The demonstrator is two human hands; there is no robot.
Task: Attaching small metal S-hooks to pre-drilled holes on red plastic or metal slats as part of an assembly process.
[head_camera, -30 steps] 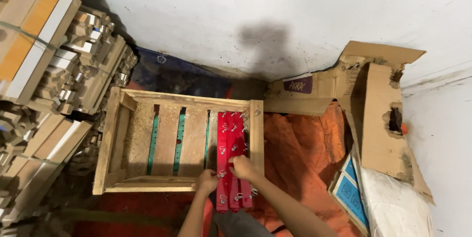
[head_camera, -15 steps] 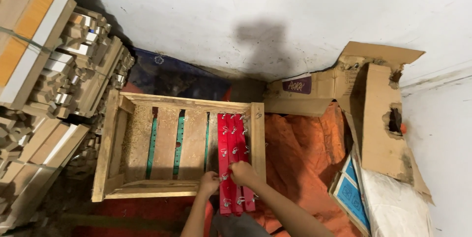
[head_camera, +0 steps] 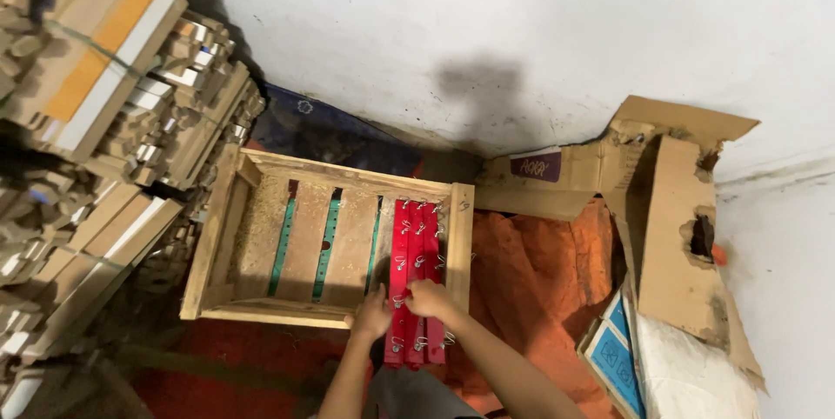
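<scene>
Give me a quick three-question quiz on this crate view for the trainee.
1. True or false: the red strips lie against the right-hand side of the wooden crate.
2. Which hand rests on top of the red strips? A) left hand B) right hand
3. Fill in: right of the crate, the floor is covered by an ______ sheet.

Key: 1 true; 2 B, while the left hand sits beside the strips at the crate's near rail; 3 orange.
</scene>
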